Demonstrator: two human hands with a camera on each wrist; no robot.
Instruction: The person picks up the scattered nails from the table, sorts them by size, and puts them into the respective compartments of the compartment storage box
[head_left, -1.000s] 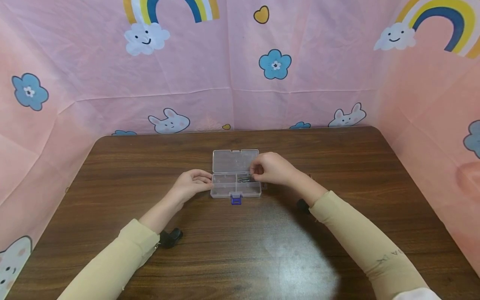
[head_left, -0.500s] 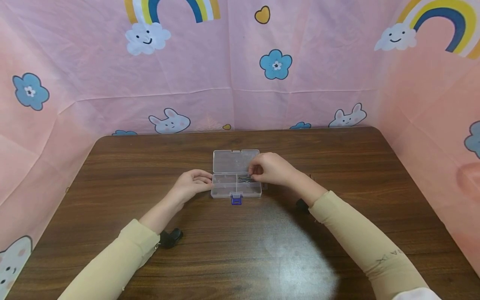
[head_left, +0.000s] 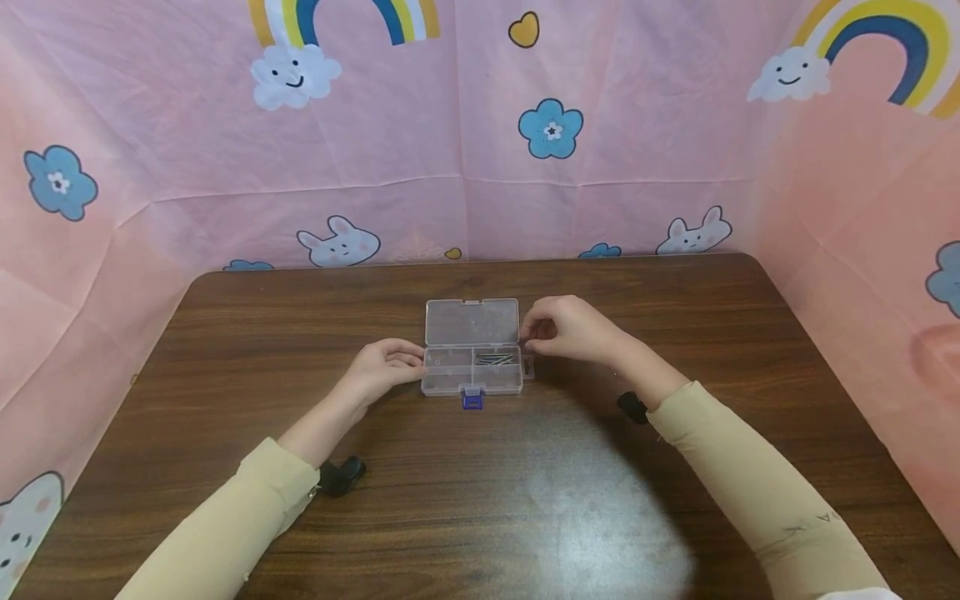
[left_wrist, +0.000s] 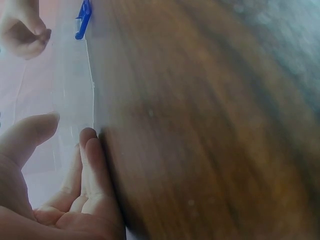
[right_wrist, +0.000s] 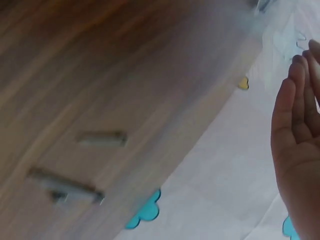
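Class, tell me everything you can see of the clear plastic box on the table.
The plastic box is rectangular, colourless and see-through, resting on the table. Its lid is open at the back; a blue latch juts from the front. Dividers split the inside in four, the back right part holding thin, metallic-looking pieces. A small clear tab sticks out at right. The left grip touches the left end; whether the right grip touches it is unclear.

The left arm [head_left: 217, 525] and right arm [head_left: 750, 492] angle inward toward the desk's far edge [head_left: 480, 268]. The left hand [head_left: 384, 365] has its fingers extended, thumb apart from them. The right hand [head_left: 567, 328], slightly nearer that edge, bends its fingers loosely, the thumb close to their tips.
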